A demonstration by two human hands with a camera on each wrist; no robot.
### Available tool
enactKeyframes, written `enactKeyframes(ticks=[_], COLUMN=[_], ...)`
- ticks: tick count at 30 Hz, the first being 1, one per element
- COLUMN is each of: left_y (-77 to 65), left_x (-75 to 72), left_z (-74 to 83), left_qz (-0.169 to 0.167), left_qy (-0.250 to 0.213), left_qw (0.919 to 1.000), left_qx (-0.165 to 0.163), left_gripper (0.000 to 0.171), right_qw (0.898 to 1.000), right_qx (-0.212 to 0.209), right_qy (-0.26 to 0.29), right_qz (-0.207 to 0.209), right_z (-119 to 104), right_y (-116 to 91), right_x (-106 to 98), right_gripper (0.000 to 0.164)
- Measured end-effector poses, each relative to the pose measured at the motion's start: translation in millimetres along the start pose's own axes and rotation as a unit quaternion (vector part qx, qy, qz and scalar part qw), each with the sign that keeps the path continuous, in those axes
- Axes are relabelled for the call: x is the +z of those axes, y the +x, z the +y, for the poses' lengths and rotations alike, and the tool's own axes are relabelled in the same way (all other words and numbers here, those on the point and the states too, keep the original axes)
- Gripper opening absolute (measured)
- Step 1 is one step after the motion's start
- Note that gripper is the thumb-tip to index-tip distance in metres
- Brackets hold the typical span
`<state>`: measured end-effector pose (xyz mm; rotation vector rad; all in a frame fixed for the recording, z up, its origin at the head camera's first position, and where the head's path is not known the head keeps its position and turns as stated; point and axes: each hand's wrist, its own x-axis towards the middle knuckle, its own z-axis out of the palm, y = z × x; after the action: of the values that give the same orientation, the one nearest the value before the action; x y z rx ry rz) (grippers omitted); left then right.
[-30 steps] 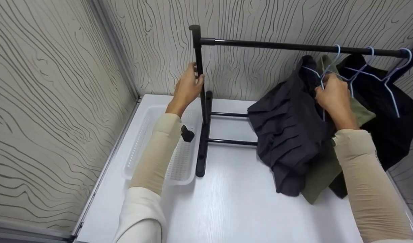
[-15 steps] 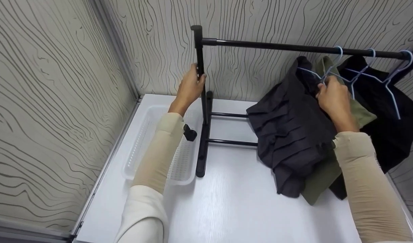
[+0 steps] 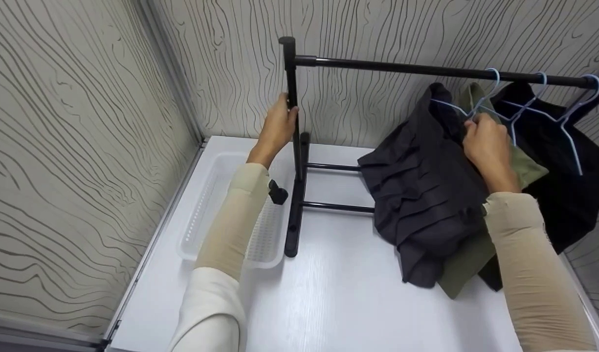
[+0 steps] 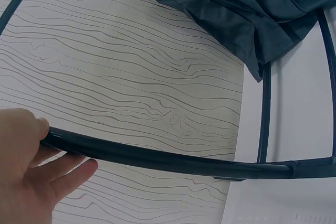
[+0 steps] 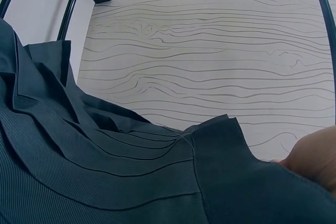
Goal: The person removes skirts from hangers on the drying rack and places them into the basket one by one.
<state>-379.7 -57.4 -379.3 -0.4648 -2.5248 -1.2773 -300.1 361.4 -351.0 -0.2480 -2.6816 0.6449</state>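
My left hand [image 3: 276, 126] grips the black upright post [image 3: 291, 83] of a clothes rack, thumb on one side and fingers on the other. In the left wrist view the same hand [image 4: 31, 166] wraps the post [image 4: 157, 156]. At the right, my right hand [image 3: 487, 146] pinches a light-blue wire hanger [image 3: 492, 88] just below its hook, which sits over the top rail [image 3: 402, 67]. A dark pleated skirt [image 3: 421, 195] hangs from this hanger. Its waistband partly hides the right hand [image 5: 315, 158] in the right wrist view, and the fingertips are out of sight.
Behind the skirt hang an olive-green garment [image 3: 526, 164] and a black garment [image 3: 573, 205] on similar hangers. A white perforated basket [image 3: 267, 259] stands left of the rack's foot [image 3: 292, 234] on the white table [image 3: 338, 293]. Patterned panels [image 3: 84, 146] enclose the left and back.
My left fingers have come closer around the post. The right hand has dropped slightly below the hook, still at the hanger. The rack and clothes appear shifted very slightly in view.
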Motion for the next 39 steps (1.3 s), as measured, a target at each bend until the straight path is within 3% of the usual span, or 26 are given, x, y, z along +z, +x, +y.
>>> enactKeyframes(ticks=[21, 39], left_y=[2.4, 3.1], left_x=[2.8, 3.6], left_z=[-3.1, -3.9], left_qz=[0.005, 0.004], left_qy=[-0.013, -0.015], left_qw=[0.9999, 0.9999], left_qx=[-0.007, -0.003], left_gripper=[0.030, 0.028], right_qw=[1.000, 1.000], right_qx=[0.013, -0.005], right_qy=[0.002, 0.013], right_qz=[0.011, 0.022], right_z=[1.3, -7.6], right_y=[-1.7, -7.3], right_x=[0.1, -2.3], right_gripper=[0.044, 0.048])
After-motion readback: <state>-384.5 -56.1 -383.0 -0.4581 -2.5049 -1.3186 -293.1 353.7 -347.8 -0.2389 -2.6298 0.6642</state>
